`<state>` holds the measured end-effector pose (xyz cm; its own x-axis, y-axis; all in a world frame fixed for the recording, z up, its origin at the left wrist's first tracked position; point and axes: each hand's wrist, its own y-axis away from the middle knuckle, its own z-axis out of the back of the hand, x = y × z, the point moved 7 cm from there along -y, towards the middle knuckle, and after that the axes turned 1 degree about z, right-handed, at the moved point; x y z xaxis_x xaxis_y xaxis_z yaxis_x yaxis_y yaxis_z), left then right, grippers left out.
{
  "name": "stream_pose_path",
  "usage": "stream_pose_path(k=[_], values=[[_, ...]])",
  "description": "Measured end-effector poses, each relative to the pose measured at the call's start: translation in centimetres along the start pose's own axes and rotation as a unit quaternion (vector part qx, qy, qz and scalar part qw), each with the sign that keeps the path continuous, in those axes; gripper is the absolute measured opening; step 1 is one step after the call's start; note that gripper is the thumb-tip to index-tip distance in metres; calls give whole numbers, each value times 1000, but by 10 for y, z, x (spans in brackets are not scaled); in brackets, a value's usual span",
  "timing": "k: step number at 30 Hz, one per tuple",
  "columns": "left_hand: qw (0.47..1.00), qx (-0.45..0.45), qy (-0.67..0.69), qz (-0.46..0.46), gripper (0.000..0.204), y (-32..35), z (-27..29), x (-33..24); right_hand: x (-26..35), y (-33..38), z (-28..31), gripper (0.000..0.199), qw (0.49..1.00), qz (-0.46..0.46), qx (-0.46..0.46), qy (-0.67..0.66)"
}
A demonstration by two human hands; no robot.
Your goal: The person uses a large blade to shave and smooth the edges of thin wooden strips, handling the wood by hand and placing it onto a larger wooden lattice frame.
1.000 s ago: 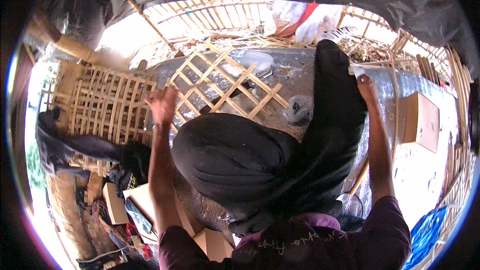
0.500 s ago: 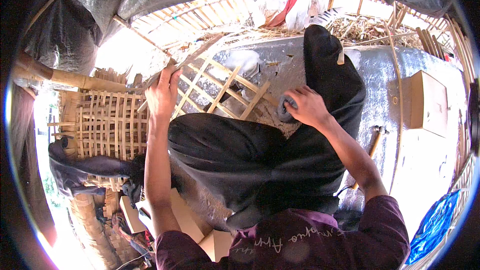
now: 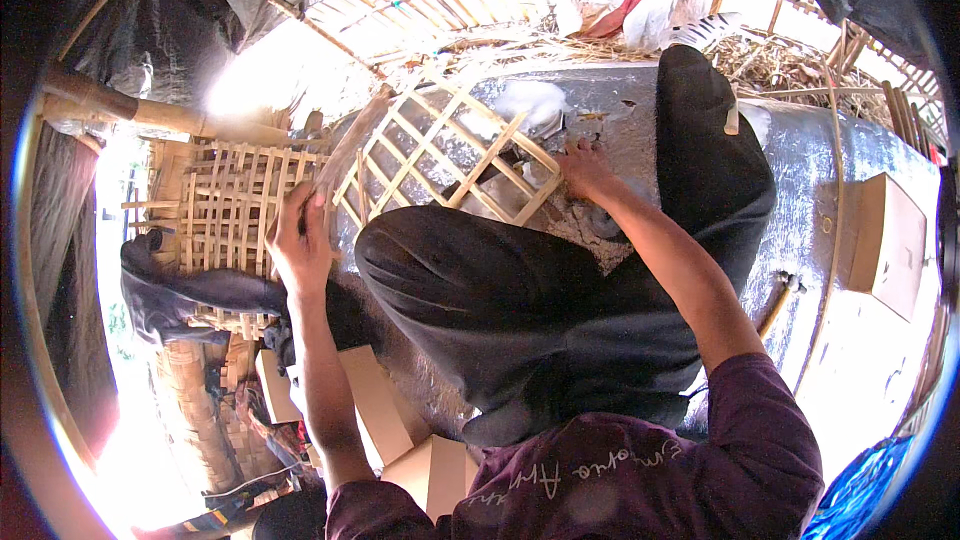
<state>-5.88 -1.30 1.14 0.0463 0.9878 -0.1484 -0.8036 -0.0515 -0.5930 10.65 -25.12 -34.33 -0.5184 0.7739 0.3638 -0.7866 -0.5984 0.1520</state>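
Observation:
A bamboo lattice panel (image 3: 440, 155) lies tilted on a grey plastic sheet (image 3: 810, 190), beyond my dark-trousered legs. My left hand (image 3: 300, 240) grips the lattice's left edge strip, fingers closed round it. My right hand (image 3: 585, 170) rests on the lattice's right corner, fingers curled over the strip near a white scrap (image 3: 530, 105). Whether that hand grips the strip I cannot tell.
A second bamboo lattice (image 3: 225, 205) stands at left behind a dark cloth (image 3: 190, 290). Cardboard boxes sit at right (image 3: 885, 240) and below my left arm (image 3: 375, 410). Straw and bamboo slats (image 3: 770, 60) lie at the back. A thick bamboo pole (image 3: 130, 110) crosses upper left.
My right hand came in from the far right and now sits on the lattice's right corner. My left hand shifted from on top of the lattice to its left edge.

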Motion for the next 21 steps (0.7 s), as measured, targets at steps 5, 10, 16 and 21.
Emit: stream_pose_path(k=[5,10,16,21], values=[[999,6,2,46,16,26,13,18,21,19,-5,50,967,-64,192,-155],[998,-1,8,62,15,30,-3,20,43,34,3,40,990,20,46,-130],[999,-5,28,22,15,32,5,4,41,42,7,42,990,42,-25,-134],[997,-45,8,70,18,43,39,36,42,56,18,43,969,121,-179,-119]])
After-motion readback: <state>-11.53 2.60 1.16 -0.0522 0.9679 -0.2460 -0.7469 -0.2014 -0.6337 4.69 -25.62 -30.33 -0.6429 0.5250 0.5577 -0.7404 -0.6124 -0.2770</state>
